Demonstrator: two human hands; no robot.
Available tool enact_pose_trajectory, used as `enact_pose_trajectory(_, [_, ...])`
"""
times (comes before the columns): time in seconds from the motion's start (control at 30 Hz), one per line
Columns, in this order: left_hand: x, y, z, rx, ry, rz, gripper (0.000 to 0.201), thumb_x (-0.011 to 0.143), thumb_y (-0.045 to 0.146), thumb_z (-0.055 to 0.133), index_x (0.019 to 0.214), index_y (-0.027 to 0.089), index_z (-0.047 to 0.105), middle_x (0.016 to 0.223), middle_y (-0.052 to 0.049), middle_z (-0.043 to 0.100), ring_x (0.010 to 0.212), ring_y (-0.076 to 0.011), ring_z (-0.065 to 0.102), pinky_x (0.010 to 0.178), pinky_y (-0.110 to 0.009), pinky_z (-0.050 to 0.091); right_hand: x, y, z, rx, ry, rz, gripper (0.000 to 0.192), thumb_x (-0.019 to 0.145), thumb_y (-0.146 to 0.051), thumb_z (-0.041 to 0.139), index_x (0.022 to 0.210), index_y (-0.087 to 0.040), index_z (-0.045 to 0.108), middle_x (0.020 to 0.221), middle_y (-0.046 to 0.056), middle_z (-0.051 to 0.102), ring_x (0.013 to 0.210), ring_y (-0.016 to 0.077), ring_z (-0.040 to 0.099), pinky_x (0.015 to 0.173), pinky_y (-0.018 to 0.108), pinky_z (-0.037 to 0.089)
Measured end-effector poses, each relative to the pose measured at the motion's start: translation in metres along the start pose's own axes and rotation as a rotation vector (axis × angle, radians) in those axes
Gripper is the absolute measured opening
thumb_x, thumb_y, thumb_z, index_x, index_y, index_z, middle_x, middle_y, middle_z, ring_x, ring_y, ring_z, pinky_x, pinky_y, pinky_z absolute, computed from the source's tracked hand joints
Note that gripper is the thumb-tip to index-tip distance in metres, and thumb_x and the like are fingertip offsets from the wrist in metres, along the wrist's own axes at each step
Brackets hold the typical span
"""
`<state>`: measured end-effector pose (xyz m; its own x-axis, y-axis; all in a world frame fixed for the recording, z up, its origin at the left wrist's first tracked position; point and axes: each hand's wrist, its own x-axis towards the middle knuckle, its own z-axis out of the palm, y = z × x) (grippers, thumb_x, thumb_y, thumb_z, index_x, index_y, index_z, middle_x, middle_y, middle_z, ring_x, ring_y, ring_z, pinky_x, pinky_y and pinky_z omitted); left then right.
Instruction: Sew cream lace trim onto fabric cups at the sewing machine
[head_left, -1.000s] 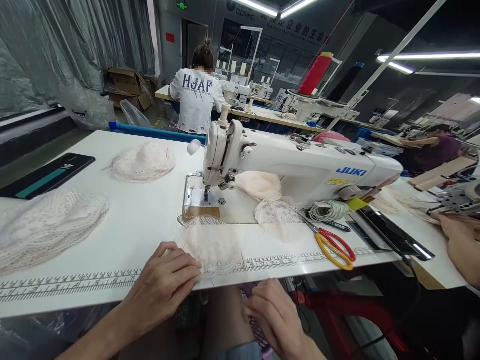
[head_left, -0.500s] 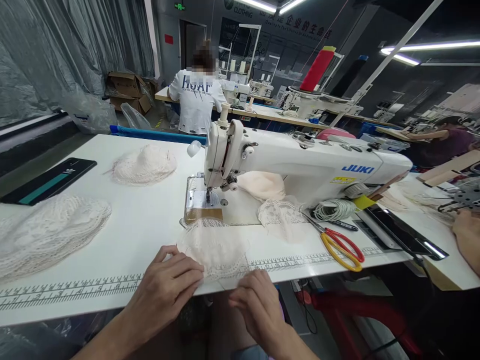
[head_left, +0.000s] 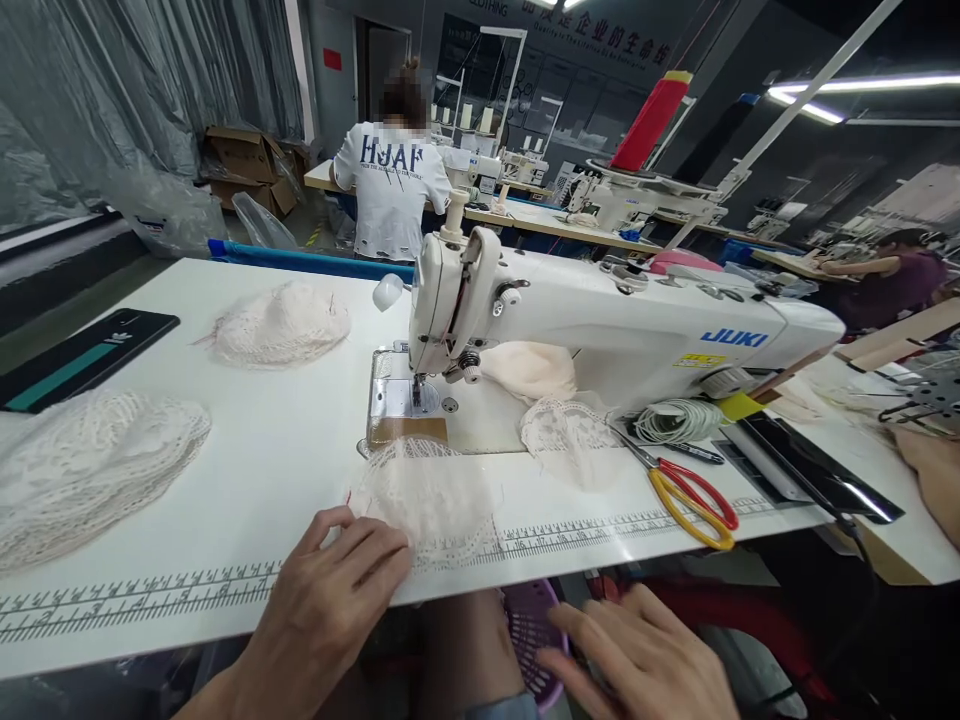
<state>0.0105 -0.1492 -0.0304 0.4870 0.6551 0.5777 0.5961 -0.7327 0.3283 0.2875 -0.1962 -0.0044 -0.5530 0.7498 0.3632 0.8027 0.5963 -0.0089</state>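
A sheer cream lace piece [head_left: 435, 495] lies at the table's front edge, just in front of the sewing machine's [head_left: 600, 305] needle plate. My left hand [head_left: 337, 575] is at its left edge, with bent fingers pressing and holding the lace. Below the table edge, my right hand [head_left: 637, 650] is in the air over my lap, its thumb and fingers apart and nothing visible in them. A purple basket [head_left: 534, 640] shows beside it. Another lace piece [head_left: 570, 440] rests right of the needle plate, near scissors [head_left: 694, 500] with red and yellow handles.
Stacked lace pieces [head_left: 97, 465] and a lace cup [head_left: 281, 325] lie on the left, near a black phone-like case [head_left: 90, 355]. Coiled cord [head_left: 675, 420] sits beside a marker. A ruler strip [head_left: 150, 595] runs along the front edge. A person [head_left: 390, 190] sits ahead.
My right hand has left the table edge, moving right and down, and its fingers have spread. My left hand stays on the lace. The view has shifted slightly.
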Motion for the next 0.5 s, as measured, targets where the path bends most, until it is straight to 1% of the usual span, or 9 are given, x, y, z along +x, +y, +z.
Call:
enact_pose_trajectory(0.03, [0.001,0.001,0.0,0.004,-0.002,-0.005,0.024,0.094,0.012,0.039,0.093,0.016,0.063,0.089,-0.003,0.068,0.082,-0.0159,0.059,0.085,-0.035,0.032,0.018,-0.008,0.002,0.047,0.025,-0.03,0.024,0.094,-0.033,0.043,0.083,-0.019,0.059,0.061,0.0,0.057,0.055,0.0138,0.052,0.057,0.029,0.034])
enact_pose_trajectory(0.07, [0.002,0.001,0.0,0.004,-0.001,-0.008,0.024,0.094,0.012,0.039,0.092,0.016,0.063,0.089,-0.003,0.068,0.082,-0.016,0.059,0.084,-0.035,0.032,0.035,-0.015,0.006,0.094,0.063,-0.058,0.026,0.093,-0.038,0.043,0.083,-0.019,0.059,0.067,0.002,0.059,0.061,0.015,0.053,0.059,0.029,0.035])
enact_pose_trajectory(0.1, [0.003,0.002,-0.001,0.0,0.001,-0.01,0.024,0.093,0.012,0.04,0.091,0.016,0.063,0.089,-0.003,0.068,0.082,-0.0161,0.058,0.084,-0.035,0.032,0.049,-0.02,0.011,0.136,0.096,-0.084,0.027,0.093,-0.039,0.043,0.085,-0.019,0.059,0.079,0.004,0.062,0.069,0.0164,0.054,0.063,0.03,0.036])
enact_pose_trajectory(0.17, [0.006,0.004,-0.002,-0.016,0.013,-0.02,0.024,0.094,0.012,0.04,0.088,0.015,0.063,0.088,-0.002,0.068,0.081,-0.0158,0.058,0.083,-0.035,0.033,0.07,-0.027,0.024,0.195,0.06,-0.13,0.027,0.092,-0.041,0.045,0.096,-0.017,0.058,0.103,0.009,0.062,0.094,0.0213,0.054,0.077,0.034,0.038])
enact_pose_trajectory(0.23, [0.009,0.007,-0.002,-0.031,0.03,-0.046,0.026,0.094,0.013,0.039,0.085,0.015,0.063,0.084,-0.002,0.068,0.08,-0.0153,0.058,0.083,-0.034,0.033,0.08,-0.03,0.036,0.257,0.02,-0.176,0.032,0.091,-0.043,0.046,0.103,-0.015,0.056,0.112,0.011,0.059,0.107,0.0233,0.049,0.087,0.037,0.037])
enact_pose_trajectory(0.3, [0.011,0.009,-0.002,-0.036,0.036,-0.086,0.026,0.093,0.012,0.04,0.082,0.015,0.063,0.08,-0.001,0.067,0.077,-0.0146,0.058,0.082,-0.034,0.033,0.083,-0.029,0.044,0.32,0.009,-0.202,0.028,0.093,-0.037,0.046,0.102,-0.013,0.055,0.108,0.01,0.061,0.103,0.0213,0.051,0.088,0.037,0.037])
enact_pose_trajectory(0.37, [0.014,0.01,-0.001,-0.034,0.031,-0.114,0.024,0.092,0.011,0.042,0.08,0.016,0.062,0.077,0.0,0.066,0.074,-0.0139,0.058,0.081,-0.033,0.033,0.084,-0.028,0.048,0.357,0.018,-0.205,0.017,0.094,-0.025,0.045,0.1,-0.013,0.056,0.102,0.007,0.064,0.096,0.0182,0.055,0.086,0.035,0.038])
enact_pose_trajectory(0.4, [0.014,0.01,-0.001,-0.029,0.03,-0.12,0.024,0.091,0.01,0.042,0.08,0.016,0.062,0.076,0.0,0.066,0.073,-0.0136,0.058,0.08,-0.033,0.033,0.084,-0.027,0.048,0.362,0.027,-0.204,0.015,0.094,-0.019,0.043,0.1,-0.013,0.056,0.101,0.007,0.064,0.094,0.0173,0.056,0.085,0.035,0.038])
enact_pose_trajectory(0.5, [0.014,0.01,0.0,-0.002,0.035,-0.119,0.024,0.092,0.01,0.041,0.082,0.017,0.063,0.079,0.0,0.068,0.074,-0.0138,0.059,0.08,-0.033,0.033,0.084,-0.025,0.047,0.373,0.053,-0.232,0.02,0.095,-0.013,0.037,0.101,-0.012,0.056,0.102,0.008,0.065,0.093,0.017,0.057,0.085,0.036,0.038])
